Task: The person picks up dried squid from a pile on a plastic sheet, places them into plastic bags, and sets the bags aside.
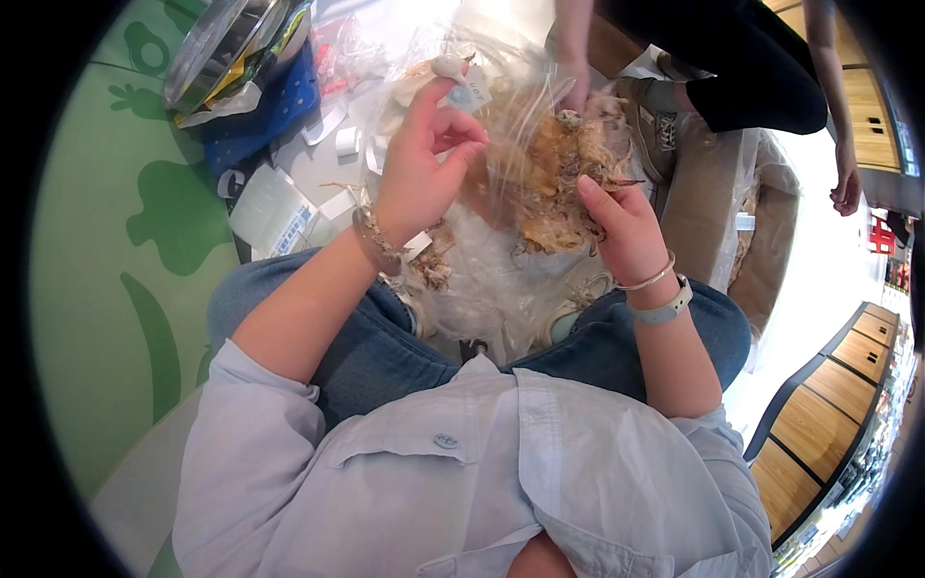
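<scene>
My right hand (pixel 627 230) pinches a yellow-brown, stringy bundle of dried seafood (pixel 555 162), which looks like dried squid, at its right edge. Raised to the left of it is my left hand (pixel 432 155), index finger extended and the thumb close to the other fingers. A small whitish round piece (pixel 449 66) sits at that index fingertip; what it is, I cannot tell. Clear plastic film (pixel 498 173) stretches between the hands, and whether the left fingers grip it is unclear. Below, a large clear plastic bag (pixel 480 289) hangs between my knees, with more dried pieces (pixel 431 266) beside it.
Another person's hand (pixel 576 87) reaches in at the far side of the bundle. An opened cardboard box (pixel 697 206) with a plastic liner stands at right. To the left are a printed label roll (pixel 278 213), a blue dotted item (pixel 264 119) and a metal basin (pixel 224 54).
</scene>
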Motion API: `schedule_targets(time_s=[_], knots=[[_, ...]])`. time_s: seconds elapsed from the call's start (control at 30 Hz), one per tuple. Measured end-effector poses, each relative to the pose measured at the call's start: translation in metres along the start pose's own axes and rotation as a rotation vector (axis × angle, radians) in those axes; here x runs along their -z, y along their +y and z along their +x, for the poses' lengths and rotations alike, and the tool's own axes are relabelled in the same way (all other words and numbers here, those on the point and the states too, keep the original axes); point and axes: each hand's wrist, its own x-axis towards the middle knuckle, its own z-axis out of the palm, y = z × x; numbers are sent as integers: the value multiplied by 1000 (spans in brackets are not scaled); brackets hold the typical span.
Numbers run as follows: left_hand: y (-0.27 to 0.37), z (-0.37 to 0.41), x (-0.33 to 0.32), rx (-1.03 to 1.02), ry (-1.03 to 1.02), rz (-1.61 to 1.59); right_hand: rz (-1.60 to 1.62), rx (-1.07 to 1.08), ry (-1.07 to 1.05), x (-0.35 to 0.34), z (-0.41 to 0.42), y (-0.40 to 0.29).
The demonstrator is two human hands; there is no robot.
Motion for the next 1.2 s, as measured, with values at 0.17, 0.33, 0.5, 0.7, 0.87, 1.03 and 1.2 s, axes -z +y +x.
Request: schedule_targets(time_s=[0.17, 0.33, 0.5, 0.7, 0.87, 1.03, 1.2], knots=[[5, -3, 2, 32, -34, -61, 43, -98, -22, 0, -1, -8], [12, -4, -1, -39, -23, -197, 307, -207, -137, 10, -1, -6], [8, -5, 1, -14, -69, -160, 12, 1, -32, -16, -11, -7], [6, -6, -6, -103, -88, -7, -745, 363, 93, -23, -14, 4], [19, -17, -19, -200, -138, 153, -967, 443, 135, -31, -17, 1], [13, -18, -21, -223, -113, 135, -1181, 556, 189, -37, -20, 6], [11, -19, -24, -283, -63, 109, -1366, 629, 236, -44, -24, 3]])
